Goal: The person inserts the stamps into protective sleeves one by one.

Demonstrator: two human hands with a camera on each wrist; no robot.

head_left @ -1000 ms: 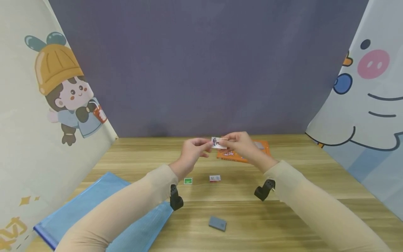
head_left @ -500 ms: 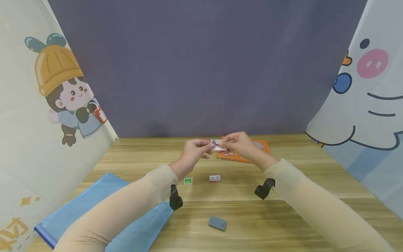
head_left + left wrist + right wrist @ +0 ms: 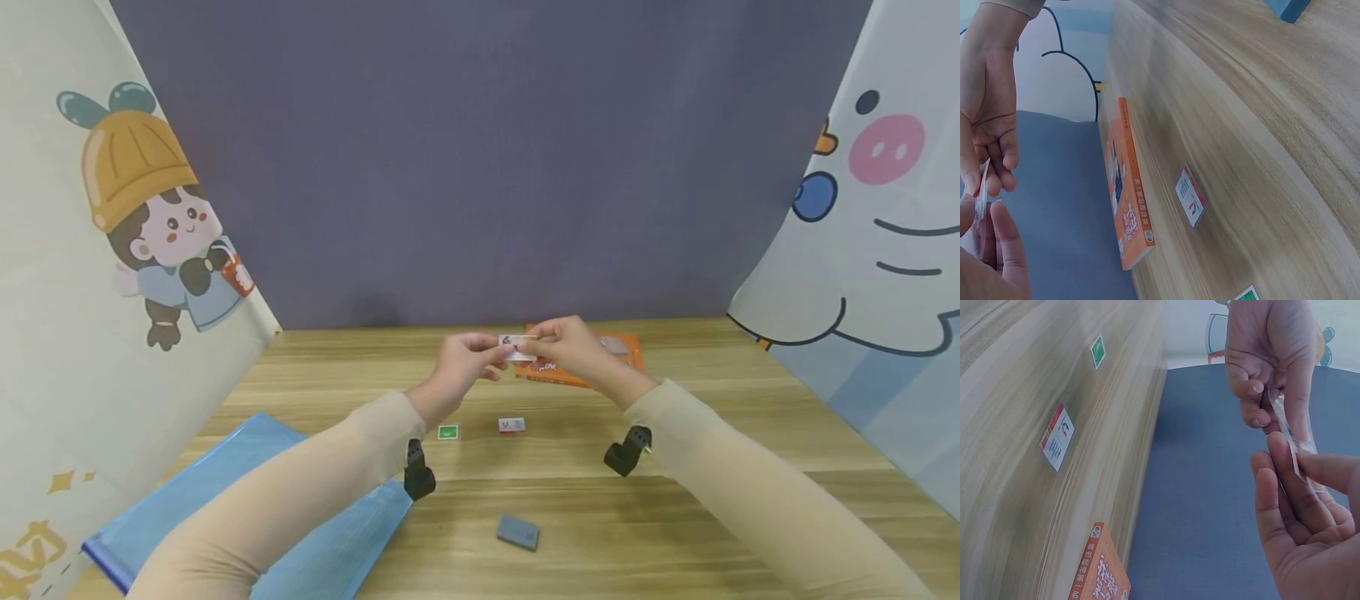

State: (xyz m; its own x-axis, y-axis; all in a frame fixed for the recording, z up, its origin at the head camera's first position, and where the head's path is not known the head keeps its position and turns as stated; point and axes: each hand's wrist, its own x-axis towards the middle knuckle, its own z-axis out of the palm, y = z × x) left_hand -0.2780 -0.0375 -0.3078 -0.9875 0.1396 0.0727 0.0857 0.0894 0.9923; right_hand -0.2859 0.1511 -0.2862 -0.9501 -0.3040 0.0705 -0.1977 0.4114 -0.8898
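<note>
My left hand (image 3: 459, 371) and right hand (image 3: 576, 352) hold a small white card (image 3: 517, 339) with a printed figure between them, above the far part of the table. Each hand pinches one end, thumb on the near face and fingers behind. The thumbs cover part of the print. Seen edge-on in the right wrist view, the piece looks thin, with a clear plastic sleeve (image 3: 1297, 445) round it. Below the hands on the tabletop lie a small white-and-red card (image 3: 512, 425) and a green stamp-like piece (image 3: 447, 432) with a white border.
Behind the right hand lies an orange book (image 3: 562, 373). A blue mesh-like sheet (image 3: 330, 542) spreads at the left under the left forearm. Near the front sits a small grey-blue block (image 3: 517, 532). A dark curtain (image 3: 480, 167) hangs along the table's far edge.
The held card has come down slightly and a little to the left. My left thumb covers more of its printed face. The things on the table have stayed put.
</note>
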